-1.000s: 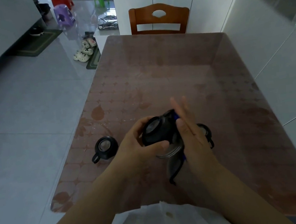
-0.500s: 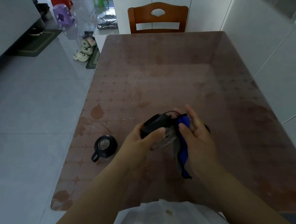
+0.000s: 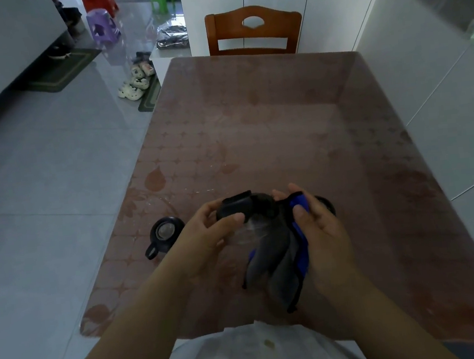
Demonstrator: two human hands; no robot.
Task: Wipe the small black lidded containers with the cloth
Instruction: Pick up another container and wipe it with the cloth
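My left hand (image 3: 206, 235) grips a small black lidded container (image 3: 243, 209) above the table, tilted on its side so its clear body points toward me. My right hand (image 3: 320, 229) holds a grey and blue cloth (image 3: 278, 254) pressed against the container's right side; the cloth hangs down in folds. A second black container (image 3: 164, 233) with a clear lid window and a handle stands on the table to the left. A third one (image 3: 327, 203) is mostly hidden behind my right hand.
The brown patterned table (image 3: 269, 135) runs away from me, with a wooden chair (image 3: 254, 31) at its far end. White cabinets (image 3: 270, 6) stand behind it and a white wall borders the table's right. Shoes (image 3: 135, 82) and plastic stools lie on the floor at left.
The left hand has turned the container so its lid faces away. The right hand has shifted from flat along it to cupping its side, and the cloth now hangs lower and wider.
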